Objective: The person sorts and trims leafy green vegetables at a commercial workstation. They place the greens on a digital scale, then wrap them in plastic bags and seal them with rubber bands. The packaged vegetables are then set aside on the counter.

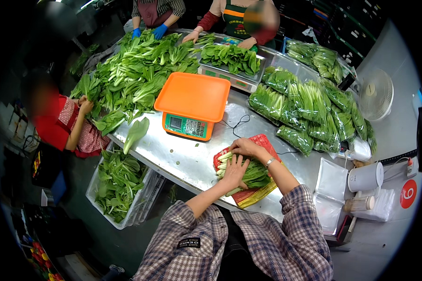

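A bunch of leafy greens (255, 175) with pale stalks lies on a red and yellow cloth or bag (263, 142) on the metal table (190, 172). My left hand (235, 171) rests on the bunch, its fingers spread over the stalks. At the far side of the same bunch, my right hand (246, 146) touches the stalks with bent fingers; whether it grips them is hidden. An orange digital scale (193, 96) stands with an unloaded pan beyond my hands. One loose leafy stem (136, 134) lies near the table edge.
Bagged greens (302, 105) are piled at the right, near a white fan (376, 93). Loose greens (137, 66) cover the far left, where co-workers' hands are busy. A second scale (228, 79) holds greens. A plastic crate (91, 191) of greens stands below the left edge.
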{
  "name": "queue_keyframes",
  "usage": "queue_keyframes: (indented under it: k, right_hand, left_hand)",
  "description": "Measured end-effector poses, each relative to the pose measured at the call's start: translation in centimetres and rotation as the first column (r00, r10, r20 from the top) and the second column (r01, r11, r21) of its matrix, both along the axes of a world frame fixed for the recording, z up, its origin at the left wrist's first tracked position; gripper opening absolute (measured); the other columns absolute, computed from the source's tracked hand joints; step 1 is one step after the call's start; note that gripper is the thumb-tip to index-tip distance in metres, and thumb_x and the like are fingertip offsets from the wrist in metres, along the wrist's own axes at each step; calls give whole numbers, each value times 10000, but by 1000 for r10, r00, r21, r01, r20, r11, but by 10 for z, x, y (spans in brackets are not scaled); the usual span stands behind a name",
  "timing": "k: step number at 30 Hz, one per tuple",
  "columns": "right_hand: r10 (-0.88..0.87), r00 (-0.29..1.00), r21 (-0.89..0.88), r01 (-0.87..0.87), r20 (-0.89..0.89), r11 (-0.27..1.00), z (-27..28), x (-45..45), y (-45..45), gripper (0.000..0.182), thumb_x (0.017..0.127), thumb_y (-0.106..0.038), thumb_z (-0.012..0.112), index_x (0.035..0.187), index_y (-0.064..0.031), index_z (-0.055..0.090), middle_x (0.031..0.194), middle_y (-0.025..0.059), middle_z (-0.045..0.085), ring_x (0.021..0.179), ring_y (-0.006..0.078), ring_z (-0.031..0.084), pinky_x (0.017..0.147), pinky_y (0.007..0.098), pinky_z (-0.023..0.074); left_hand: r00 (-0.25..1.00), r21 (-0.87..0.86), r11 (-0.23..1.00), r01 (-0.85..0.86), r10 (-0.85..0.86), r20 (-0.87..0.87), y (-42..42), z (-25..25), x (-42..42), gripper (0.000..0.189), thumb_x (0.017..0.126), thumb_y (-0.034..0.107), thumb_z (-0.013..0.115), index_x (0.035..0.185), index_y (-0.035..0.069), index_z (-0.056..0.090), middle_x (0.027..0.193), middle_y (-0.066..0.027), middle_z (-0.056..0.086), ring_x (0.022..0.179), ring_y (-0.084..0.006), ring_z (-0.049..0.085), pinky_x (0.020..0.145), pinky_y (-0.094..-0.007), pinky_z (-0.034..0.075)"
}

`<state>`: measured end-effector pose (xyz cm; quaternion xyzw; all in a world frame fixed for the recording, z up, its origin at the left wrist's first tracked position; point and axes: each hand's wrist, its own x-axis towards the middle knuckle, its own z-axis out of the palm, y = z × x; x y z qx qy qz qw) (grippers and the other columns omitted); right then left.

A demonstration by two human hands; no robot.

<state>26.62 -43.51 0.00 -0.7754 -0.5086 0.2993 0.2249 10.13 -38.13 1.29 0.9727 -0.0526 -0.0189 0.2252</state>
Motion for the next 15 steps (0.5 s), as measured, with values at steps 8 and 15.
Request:
queue_keyframes:
  k: [8,15]
  right_hand:
    - [-72,981,-300,15,-181,954,25,2,4,479,825,-434,500,1021,-17,633,989,167,635,900,277,594,807,351,446]
    - [-386,919,300,393,-84,869,9,-1,-29,542,895,-429,388,1123,39,539,1085,205,577,1001,333,541,897,360,391]
  left_hand:
    - [988,128,980,-153,149,37,-7,15,-8,1108,368,449,832,1309,99,365,1363,-269,171,1281,-436,155,977,-658,115]
    - [974,160,986,-51,85,-211,5,-2,10,1221,390,600,780,1368,98,248,1357,-340,166,1251,-495,191,1003,-612,149]
